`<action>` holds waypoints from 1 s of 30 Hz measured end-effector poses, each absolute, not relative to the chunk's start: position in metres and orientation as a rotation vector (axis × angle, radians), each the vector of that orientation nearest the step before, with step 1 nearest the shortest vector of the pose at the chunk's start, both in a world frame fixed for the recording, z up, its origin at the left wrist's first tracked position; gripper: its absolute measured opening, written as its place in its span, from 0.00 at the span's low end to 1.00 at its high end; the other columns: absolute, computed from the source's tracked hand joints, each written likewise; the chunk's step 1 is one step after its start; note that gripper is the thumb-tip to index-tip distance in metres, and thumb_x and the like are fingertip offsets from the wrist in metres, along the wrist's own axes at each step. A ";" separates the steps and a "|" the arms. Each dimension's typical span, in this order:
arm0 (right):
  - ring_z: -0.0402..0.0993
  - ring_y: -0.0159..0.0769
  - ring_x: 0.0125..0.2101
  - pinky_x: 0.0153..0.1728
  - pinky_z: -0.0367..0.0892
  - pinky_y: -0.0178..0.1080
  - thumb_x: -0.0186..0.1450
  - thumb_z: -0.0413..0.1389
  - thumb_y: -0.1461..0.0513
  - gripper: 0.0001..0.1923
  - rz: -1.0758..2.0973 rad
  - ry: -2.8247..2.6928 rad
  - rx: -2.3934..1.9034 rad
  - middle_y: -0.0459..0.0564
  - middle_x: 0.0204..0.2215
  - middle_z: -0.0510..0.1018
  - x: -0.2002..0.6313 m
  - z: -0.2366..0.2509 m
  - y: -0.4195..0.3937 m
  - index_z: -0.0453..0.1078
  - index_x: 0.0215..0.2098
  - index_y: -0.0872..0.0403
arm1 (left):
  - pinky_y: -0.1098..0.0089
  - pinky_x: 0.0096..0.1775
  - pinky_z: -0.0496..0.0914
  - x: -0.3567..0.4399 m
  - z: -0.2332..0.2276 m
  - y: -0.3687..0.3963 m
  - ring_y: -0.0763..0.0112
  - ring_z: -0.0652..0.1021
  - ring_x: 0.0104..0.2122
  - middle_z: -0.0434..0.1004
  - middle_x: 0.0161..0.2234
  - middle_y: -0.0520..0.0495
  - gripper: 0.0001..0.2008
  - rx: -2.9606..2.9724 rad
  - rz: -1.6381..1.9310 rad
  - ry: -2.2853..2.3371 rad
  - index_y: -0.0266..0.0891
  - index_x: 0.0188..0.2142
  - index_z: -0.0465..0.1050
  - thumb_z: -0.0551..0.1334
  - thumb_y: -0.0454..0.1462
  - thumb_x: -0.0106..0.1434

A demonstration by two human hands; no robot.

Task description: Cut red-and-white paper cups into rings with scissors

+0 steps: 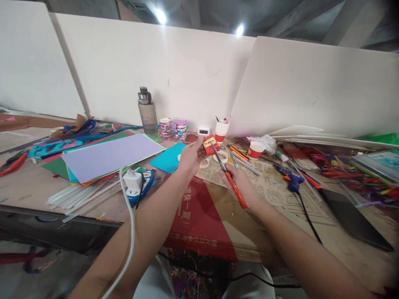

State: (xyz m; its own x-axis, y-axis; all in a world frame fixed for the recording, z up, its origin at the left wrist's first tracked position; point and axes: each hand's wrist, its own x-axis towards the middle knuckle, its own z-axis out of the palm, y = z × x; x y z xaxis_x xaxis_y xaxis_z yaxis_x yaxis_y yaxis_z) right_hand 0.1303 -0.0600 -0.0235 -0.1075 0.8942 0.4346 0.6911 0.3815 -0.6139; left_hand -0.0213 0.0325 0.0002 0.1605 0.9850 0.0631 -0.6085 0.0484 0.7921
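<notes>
My left hand (193, 153) is closed on a small red paper cup piece (209, 146) with a yellow printed panel. In my right hand (238, 182) is a pair of red-handled scissors (233, 186), tilted with the metal blades pointing up and away. The blade tips lie across the front of the cup piece; whether they cut into it cannot be made out. A white paper ring (220, 157) sits on the table just behind the blades. Under both hands spreads a cardboard sheet (202, 216) with a red printed area.
Coloured paper sheets (112, 155), clear plastic sticks (77, 197) and a power strip (141, 189) lie left. Behind stand a water bottle (147, 112), a cup of pens (221, 131) and another paper cup (256, 150). A blue glue gun (293, 180) with its cable lies right.
</notes>
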 end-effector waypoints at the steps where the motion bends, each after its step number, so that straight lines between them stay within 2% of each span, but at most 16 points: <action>1: 0.53 0.31 0.20 0.24 0.53 0.36 0.64 0.49 0.54 0.12 0.322 -1.872 -1.370 0.41 0.18 0.60 0.130 -0.024 -0.060 0.55 0.26 0.49 | 0.74 0.26 0.65 -0.022 0.000 0.034 0.77 0.74 0.22 0.79 0.25 0.47 0.19 0.791 1.339 0.595 0.33 0.28 0.76 0.76 0.46 0.50; 5: 0.54 0.31 0.20 0.25 0.54 0.36 0.64 0.50 0.55 0.11 0.343 -1.880 -1.356 0.41 0.19 0.61 0.129 -0.024 -0.061 0.55 0.27 0.48 | 0.74 0.27 0.66 -0.023 -0.004 0.038 0.79 0.73 0.22 0.76 0.24 0.51 0.17 0.829 1.393 0.579 0.34 0.26 0.74 0.77 0.42 0.49; 11: 0.56 0.32 0.23 0.26 0.56 0.36 0.65 0.50 0.52 0.12 0.421 -1.837 -1.353 0.42 0.21 0.63 0.130 -0.024 -0.061 0.56 0.28 0.49 | 0.75 0.24 0.62 -0.018 -0.006 0.034 0.81 0.69 0.19 0.71 0.21 0.53 0.20 0.994 1.422 0.602 0.34 0.24 0.72 0.78 0.44 0.46; 20: 0.55 0.31 0.21 0.25 0.55 0.36 0.65 0.49 0.55 0.12 0.333 -1.859 -1.358 0.41 0.19 0.62 0.130 -0.020 -0.062 0.54 0.27 0.49 | 0.75 0.25 0.63 -0.020 -0.002 0.030 0.81 0.69 0.19 0.71 0.20 0.54 0.22 0.972 1.429 0.551 0.35 0.23 0.71 0.79 0.45 0.42; 24: 0.54 0.31 0.21 0.25 0.54 0.36 0.64 0.49 0.54 0.12 0.316 -1.872 -1.374 0.41 0.18 0.61 0.130 -0.022 -0.061 0.53 0.26 0.49 | 0.75 0.24 0.63 -0.022 0.001 0.031 0.77 0.73 0.22 0.75 0.22 0.50 0.21 0.865 1.361 0.555 0.35 0.26 0.73 0.77 0.48 0.47; 30: 0.52 0.31 0.21 0.25 0.54 0.36 0.64 0.50 0.54 0.13 0.306 -1.894 -1.351 0.40 0.19 0.60 0.130 -0.024 -0.061 0.52 0.26 0.48 | 0.74 0.29 0.68 -0.025 0.001 0.038 0.77 0.74 0.23 0.76 0.24 0.51 0.18 0.771 1.382 0.560 0.35 0.26 0.72 0.78 0.40 0.47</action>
